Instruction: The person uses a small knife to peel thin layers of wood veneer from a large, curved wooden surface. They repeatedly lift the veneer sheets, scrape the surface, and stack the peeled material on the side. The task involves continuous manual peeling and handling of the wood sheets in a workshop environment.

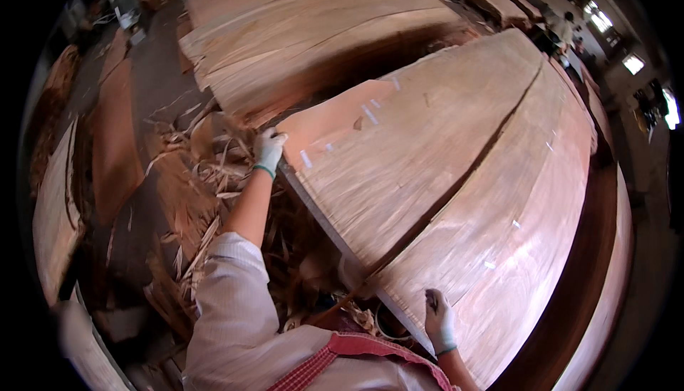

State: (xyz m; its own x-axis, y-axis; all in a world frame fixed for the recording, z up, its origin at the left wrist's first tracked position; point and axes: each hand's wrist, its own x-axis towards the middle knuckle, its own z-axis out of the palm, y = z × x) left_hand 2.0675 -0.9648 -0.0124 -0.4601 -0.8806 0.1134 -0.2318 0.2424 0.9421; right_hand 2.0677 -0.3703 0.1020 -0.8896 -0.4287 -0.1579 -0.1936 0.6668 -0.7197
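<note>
Two gloved hands on the near edge of thin wood sheets

The broad left wood sheet (399, 156) lies flat before the person, and beside it the right wood sheet (491, 248); a long dark gap (463, 177) runs between them. The left hand (269, 152) is bent around the near left corner of its sheet, the fingers looking narrow on it, probably to keep this loose corner steady. The right hand (440, 323) is over the right sheet, near its front edge, fingers curled; something dark is at the fingertips, but I cannot tell if it is held. Short pale tape strips (370, 114) sit on the left sheet, perhaps for holding splits together. Wood scraps (214, 163) lie beyond the left edge.
</note>
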